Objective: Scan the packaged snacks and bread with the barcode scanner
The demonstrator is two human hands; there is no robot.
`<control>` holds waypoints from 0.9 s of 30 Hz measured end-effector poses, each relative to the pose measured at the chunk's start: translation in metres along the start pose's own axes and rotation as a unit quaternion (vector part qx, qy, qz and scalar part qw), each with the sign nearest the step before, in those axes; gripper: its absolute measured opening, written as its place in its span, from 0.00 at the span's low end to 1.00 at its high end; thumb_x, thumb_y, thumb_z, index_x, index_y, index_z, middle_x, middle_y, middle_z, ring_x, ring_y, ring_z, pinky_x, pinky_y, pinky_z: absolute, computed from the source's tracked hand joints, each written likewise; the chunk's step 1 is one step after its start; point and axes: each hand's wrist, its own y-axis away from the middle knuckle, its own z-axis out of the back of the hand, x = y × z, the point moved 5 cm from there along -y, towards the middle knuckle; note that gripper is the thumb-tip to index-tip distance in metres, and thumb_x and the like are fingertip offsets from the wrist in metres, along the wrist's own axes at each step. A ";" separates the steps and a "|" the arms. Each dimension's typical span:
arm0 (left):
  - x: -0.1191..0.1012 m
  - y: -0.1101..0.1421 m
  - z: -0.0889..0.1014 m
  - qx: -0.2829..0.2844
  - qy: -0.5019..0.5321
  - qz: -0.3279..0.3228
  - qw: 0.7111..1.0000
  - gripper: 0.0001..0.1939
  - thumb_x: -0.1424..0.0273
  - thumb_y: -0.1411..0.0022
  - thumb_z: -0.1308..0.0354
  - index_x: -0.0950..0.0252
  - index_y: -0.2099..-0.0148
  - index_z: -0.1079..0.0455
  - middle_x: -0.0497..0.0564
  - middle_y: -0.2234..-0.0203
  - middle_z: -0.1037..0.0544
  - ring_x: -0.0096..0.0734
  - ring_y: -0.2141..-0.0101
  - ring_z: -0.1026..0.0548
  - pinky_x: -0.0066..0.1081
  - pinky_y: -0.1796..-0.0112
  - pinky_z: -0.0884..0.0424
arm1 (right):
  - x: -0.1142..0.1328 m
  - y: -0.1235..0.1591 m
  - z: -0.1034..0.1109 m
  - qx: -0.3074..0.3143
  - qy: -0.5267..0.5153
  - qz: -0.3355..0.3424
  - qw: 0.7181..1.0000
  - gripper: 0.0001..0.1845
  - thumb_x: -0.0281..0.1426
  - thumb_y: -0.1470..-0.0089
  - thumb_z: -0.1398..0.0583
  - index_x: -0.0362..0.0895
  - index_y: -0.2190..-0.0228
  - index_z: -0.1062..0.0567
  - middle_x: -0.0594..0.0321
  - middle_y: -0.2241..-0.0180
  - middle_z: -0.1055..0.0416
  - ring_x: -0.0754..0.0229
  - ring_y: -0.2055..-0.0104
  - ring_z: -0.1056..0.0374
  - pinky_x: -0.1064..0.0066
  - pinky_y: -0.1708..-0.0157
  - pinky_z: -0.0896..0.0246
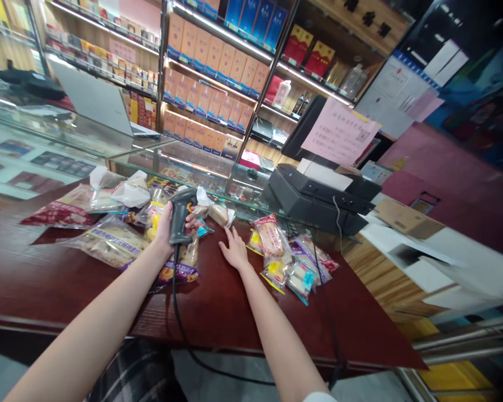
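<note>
My left hand (pixel 166 230) is shut around the grip of a black handheld barcode scanner (pixel 179 215), whose coiled-looking black cable (pixel 175 290) drops over the counter edge. Under and behind that hand lies a heap of plastic-wrapped pastry packets (pixel 109 243). My right hand (pixel 235 249) rests flat on the dark red wooden counter (pixel 67 279), fingers apart and holding nothing. Just right of it sits a second pile of wrapped snack packets (pixel 283 259), not touching my fingers.
A glass display case (pixel 193 167) runs along the counter's far side, with a black printer-like machine (pixel 314 201) at its right end. Behind stand lit shelves of boxed goods (pixel 209 84) and an open laptop (pixel 88 95). A cardboard box (pixel 406 218) lies on a white surface to the right.
</note>
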 end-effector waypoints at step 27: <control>0.006 0.000 -0.001 -0.034 -0.039 0.019 0.998 0.29 0.52 0.30 0.65 0.69 0.58 0.31 0.49 0.80 0.36 0.27 0.83 0.37 0.29 0.80 0.28 | -0.011 -0.029 0.014 -0.252 -0.154 -0.008 0.955 0.22 0.25 0.48 0.45 0.41 0.50 0.36 0.50 0.52 0.35 0.51 0.48 0.36 0.58 0.45 0.40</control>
